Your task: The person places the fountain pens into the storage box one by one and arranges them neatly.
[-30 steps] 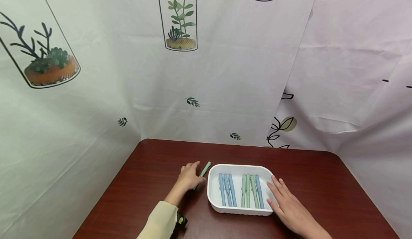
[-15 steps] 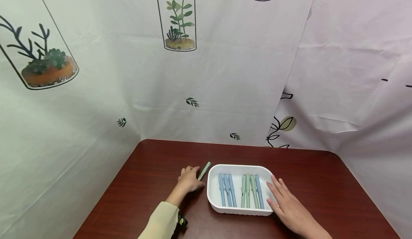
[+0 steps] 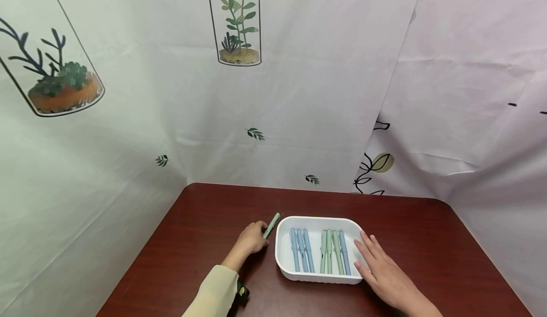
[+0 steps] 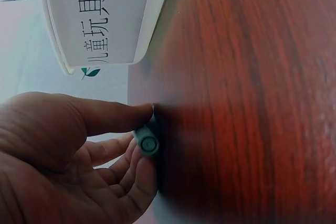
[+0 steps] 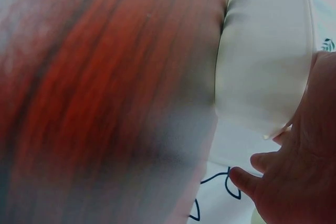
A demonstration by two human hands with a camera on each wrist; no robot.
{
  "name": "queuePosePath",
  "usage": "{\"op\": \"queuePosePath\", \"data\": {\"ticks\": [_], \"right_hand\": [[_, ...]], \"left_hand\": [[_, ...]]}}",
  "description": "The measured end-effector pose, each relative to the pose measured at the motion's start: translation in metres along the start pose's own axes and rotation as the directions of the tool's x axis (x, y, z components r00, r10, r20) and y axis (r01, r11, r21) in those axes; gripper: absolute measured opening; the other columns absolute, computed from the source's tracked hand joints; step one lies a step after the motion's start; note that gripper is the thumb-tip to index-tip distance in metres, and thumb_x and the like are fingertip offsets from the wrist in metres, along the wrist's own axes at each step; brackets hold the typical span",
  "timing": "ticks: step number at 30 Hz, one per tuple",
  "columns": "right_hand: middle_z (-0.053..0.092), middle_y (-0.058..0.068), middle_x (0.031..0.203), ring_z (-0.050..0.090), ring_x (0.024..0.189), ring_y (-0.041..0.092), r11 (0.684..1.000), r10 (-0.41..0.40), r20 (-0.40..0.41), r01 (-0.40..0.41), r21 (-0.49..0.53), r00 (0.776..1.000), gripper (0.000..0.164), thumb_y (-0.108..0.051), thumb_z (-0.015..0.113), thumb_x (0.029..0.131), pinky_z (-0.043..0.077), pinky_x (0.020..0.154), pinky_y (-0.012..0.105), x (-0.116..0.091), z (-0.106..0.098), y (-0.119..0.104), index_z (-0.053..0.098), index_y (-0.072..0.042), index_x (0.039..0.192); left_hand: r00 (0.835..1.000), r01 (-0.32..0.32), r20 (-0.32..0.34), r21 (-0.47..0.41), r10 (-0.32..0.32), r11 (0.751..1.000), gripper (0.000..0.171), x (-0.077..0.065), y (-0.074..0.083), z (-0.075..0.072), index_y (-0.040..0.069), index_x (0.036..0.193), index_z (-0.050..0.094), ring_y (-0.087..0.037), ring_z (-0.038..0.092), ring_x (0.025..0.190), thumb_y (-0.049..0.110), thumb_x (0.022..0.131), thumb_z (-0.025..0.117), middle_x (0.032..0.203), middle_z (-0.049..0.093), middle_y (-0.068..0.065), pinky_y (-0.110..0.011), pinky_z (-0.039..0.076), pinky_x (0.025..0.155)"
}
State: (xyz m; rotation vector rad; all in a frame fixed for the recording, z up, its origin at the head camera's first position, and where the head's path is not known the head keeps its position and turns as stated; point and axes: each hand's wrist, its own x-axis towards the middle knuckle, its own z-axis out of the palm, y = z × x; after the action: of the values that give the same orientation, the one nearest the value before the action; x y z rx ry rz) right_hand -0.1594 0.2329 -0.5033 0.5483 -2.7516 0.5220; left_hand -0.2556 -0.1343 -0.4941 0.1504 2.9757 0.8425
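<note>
My left hand [image 3: 251, 238] pinches a light green pen [image 3: 272, 225] just left of the white plastic tray [image 3: 318, 278]. In the left wrist view, the thumb and fingers sit on either side of the pen [image 4: 148, 143], whose round end faces the camera close to the tabletop. Straight, spread fingers of my right hand [image 3: 386, 275] rest against the tray's right rim, and the right wrist view shows that hand [image 5: 299, 166] alongside the tray's outer wall [image 5: 265, 56]. Inside the tray lie three blue pens [image 3: 302, 250] at left, with three green pens [image 3: 329, 252] and one blue pen [image 3: 344, 253] toward the right.
The dark red wooden table [image 3: 213, 208] extends on all sides of the tray. White printed cloth [image 3: 295, 108] hangs behind and at both sides of it. A paper label [image 4: 100, 24] with printed characters is on the tray's end. A black wrist device [image 3: 242, 292] is by the left sleeve.
My left fingers have drawn in around the green pen, and the hand has shifted slightly. The pen stays in nearly the same spot. My right hand and the tray hold still.
</note>
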Motion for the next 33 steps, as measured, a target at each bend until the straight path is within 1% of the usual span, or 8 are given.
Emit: {"op": "queuePosePath", "data": {"ticks": [3,7,15,23,27,30,32,33], "right_hand": [[0.036,0.012,0.162,0.033,0.148,0.036,1.0,0.006,0.003,-0.006,-0.009,1.0,0.056,-0.039,0.062,0.101,0.016,0.122,0.024,0.0,0.0,0.0,0.051,-0.013,0.149],[0.035,0.011,0.162,0.035,0.146,0.041,1.0,0.02,0.022,-0.02,-0.004,1.0,0.057,-0.04,0.061,0.101,0.04,0.107,0.057,0.001,0.0,-0.001,0.05,-0.014,0.15],[0.035,0.013,0.162,0.036,0.143,0.046,1.0,0.019,0.031,-0.02,0.009,0.999,0.057,-0.039,0.061,0.101,0.04,0.107,0.06,0.0,0.0,0.0,0.05,-0.013,0.15],[0.034,0.014,0.162,0.037,0.143,0.048,1.0,0.024,0.037,-0.025,0.01,0.999,0.057,-0.039,0.06,0.101,0.04,0.107,0.06,0.0,-0.001,-0.001,0.049,-0.012,0.151],[0.035,0.014,0.162,0.037,0.143,0.047,1.0,0.024,0.032,-0.024,0.0,0.999,0.057,-0.039,0.06,0.101,0.04,0.108,0.059,0.0,-0.001,-0.002,0.05,-0.012,0.151],[0.035,0.012,0.162,0.038,0.143,0.045,1.0,0.022,0.02,-0.022,-0.003,1.0,0.057,-0.039,0.06,0.101,0.027,0.121,0.039,0.0,-0.001,-0.002,0.05,-0.013,0.151],[0.035,0.012,0.162,0.037,0.144,0.044,1.0,0.02,0.013,-0.02,0.002,1.0,0.057,-0.039,0.06,0.101,0.012,0.121,0.022,0.0,0.0,-0.002,0.05,-0.013,0.151],[0.035,0.011,0.163,0.037,0.144,0.043,1.0,0.02,0.011,-0.02,0.002,1.0,0.057,-0.039,0.06,0.101,0.013,0.121,0.022,0.0,0.0,-0.001,0.05,-0.014,0.151]], "left_hand": [[1.0,0.001,0.006,-0.001,-0.001,1.0,0.034,0.001,-0.001,-0.001,0.003,0.109,0.067,-0.025,0.061,0.086,0.009,0.079,0.081,0.084,0.062,-0.005,-0.045,0.051,0.084],[1.0,0.018,0.01,-0.02,-0.017,1.0,0.029,0.003,-0.002,-0.001,0.002,0.107,0.068,-0.025,0.061,0.085,0.007,0.079,0.074,0.088,0.066,-0.007,-0.043,0.052,0.081],[1.0,0.019,-0.018,-0.146,-0.022,0.989,0.03,0.001,-0.011,-0.005,-0.002,0.112,0.069,-0.018,0.061,0.073,-0.001,0.083,0.062,0.085,0.067,-0.006,-0.035,0.05,0.073],[1.0,0.023,0.0,-0.354,-0.024,0.935,0.043,-0.003,-0.011,-0.013,-0.005,0.129,0.062,-0.014,0.056,0.077,-0.002,0.086,0.063,0.084,0.059,-0.003,-0.029,0.046,0.072],[0.998,0.056,0.042,-0.497,-0.04,0.866,0.052,-0.006,-0.01,-0.014,-0.007,0.134,0.056,-0.015,0.062,0.071,-0.006,0.083,0.062,0.086,0.058,-0.006,-0.03,0.053,0.066],[0.996,0.075,0.081,-0.62,-0.031,0.781,0.053,-0.008,-0.009,-0.013,-0.012,0.136,0.051,-0.019,0.065,0.068,-0.01,0.084,0.058,0.086,0.055,-0.008,-0.034,0.059,0.063],[0.995,0.082,0.1,-0.678,-0.019,0.731,0.052,-0.01,-0.009,-0.013,-0.015,0.137,0.048,-0.019,0.064,0.072,-0.012,0.085,0.057,0.087,0.052,-0.009,-0.036,0.061,0.066],[0.994,0.086,0.109,-0.701,-0.012,0.708,0.052,-0.01,-0.01,-0.013,-0.016,0.137,0.046,-0.019,0.064,0.075,-0.012,0.086,0.056,0.088,0.051,-0.009,-0.037,0.061,0.068]]}}
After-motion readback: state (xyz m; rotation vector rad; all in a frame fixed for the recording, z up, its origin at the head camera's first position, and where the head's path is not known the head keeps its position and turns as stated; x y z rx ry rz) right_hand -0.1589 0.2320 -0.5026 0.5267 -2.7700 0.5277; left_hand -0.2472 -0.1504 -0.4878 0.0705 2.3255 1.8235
